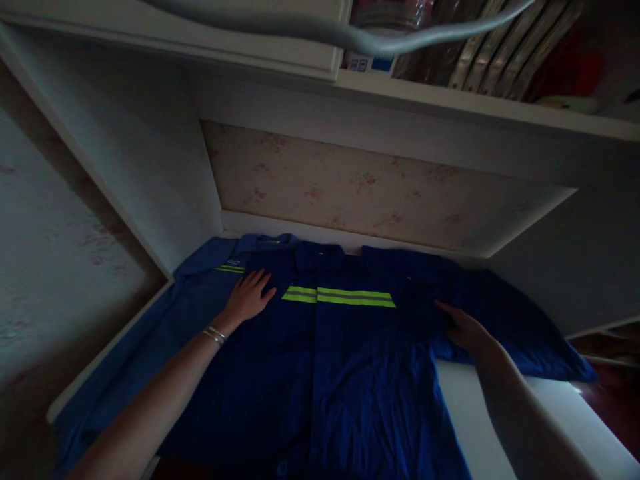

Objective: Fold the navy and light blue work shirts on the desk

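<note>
A dark blue work jacket (pixel 280 360) lies spread out, collar toward the back wall, with a yellow-green and grey reflective stripe (pixel 350 297) across its chest. My left hand (pixel 249 295) rests flat on its left chest area, fingers apart, two thin bangles at the wrist. Near the right armpit, my right hand (pixel 463 327) touches the jacket where the sleeve (pixel 515 327) runs off to the right; one digit is stretched out and the others are partly lost in shadow. A second, lighter blue garment (pixel 165 333) with a narrow stripe lies beneath on the left. Wrinkles cross the jacket's lower right front.
The garments lie on a white surface (pixel 480 393) inside a recess with flowered wallpaper (pixel 345 180). White side panels stand left and right. Overhead is a shelf (pixel 425 93) holding upright cases, and a grey cable (pixel 370 43) hangs across the top.
</note>
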A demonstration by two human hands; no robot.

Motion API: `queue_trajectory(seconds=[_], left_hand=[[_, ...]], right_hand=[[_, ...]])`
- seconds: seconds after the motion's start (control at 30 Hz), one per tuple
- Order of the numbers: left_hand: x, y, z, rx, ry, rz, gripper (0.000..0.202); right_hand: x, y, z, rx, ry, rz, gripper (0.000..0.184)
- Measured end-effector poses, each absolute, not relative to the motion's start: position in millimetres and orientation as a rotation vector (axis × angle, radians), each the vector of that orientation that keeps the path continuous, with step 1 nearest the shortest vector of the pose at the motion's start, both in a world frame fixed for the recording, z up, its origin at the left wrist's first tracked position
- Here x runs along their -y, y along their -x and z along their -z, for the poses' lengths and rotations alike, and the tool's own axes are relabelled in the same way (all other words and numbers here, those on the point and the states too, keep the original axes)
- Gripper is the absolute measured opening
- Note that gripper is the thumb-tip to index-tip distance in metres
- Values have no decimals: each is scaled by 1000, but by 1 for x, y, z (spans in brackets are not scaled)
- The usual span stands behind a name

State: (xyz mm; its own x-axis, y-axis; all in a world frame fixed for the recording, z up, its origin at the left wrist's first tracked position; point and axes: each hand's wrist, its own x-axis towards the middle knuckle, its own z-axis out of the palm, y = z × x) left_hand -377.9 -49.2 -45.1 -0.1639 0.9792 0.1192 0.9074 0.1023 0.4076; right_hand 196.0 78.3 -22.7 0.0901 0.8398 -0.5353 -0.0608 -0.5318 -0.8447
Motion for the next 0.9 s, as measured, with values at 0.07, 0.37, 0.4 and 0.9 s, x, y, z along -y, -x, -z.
queue_trajectory(seconds=[0.07,0.37,0.4,0.9], left_hand=[[53,374,60,-2212,-1952,-513,65],[51,379,73,-2293,-2020,-330,68],[50,379,73,-2308,-2026,-307,68],[50,381,77,-2337,-2076,-196,69]], right_hand=[[-77,-188,17,693,1656,-1584,31],[-87,-156,-15,927,1672,-1023,49],[-86,-149,-19,1068,1698,-960,50],[-85,-65,-2,1951,1684,-347,50]])
